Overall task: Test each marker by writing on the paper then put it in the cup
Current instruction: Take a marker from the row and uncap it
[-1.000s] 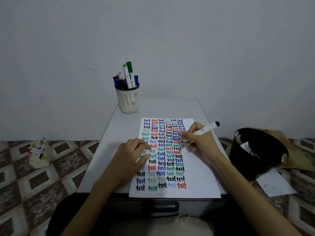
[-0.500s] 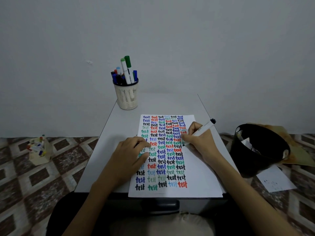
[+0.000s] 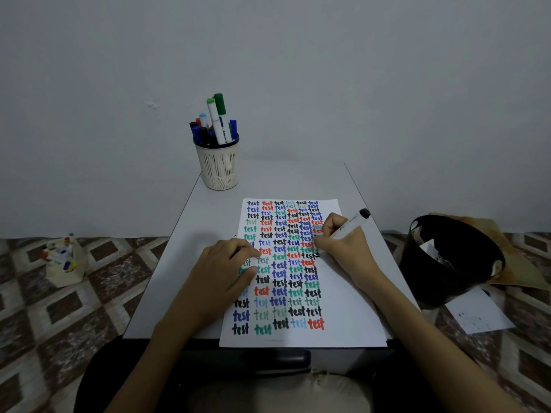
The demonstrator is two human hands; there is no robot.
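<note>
A white sheet of paper lies on the small grey table, covered with rows of the word "test" in black, red, blue and green. My right hand grips a white marker with a black end, its tip down on the paper at the right edge of the writing, where a short black stroke shows. My left hand rests flat on the paper's left side, fingers spread. A cream mesh cup holding several markers stands at the table's far left corner.
A black bin with paper scraps stands on the patterned floor to the right, loose sheets beside it. A small cream bag of markers sits on the floor at the left. A grey wall rises behind the table.
My right hand with the marker has slid down the right column of writing and a fresh black stroke shows at the tip. My left hand stays on the paper.
</note>
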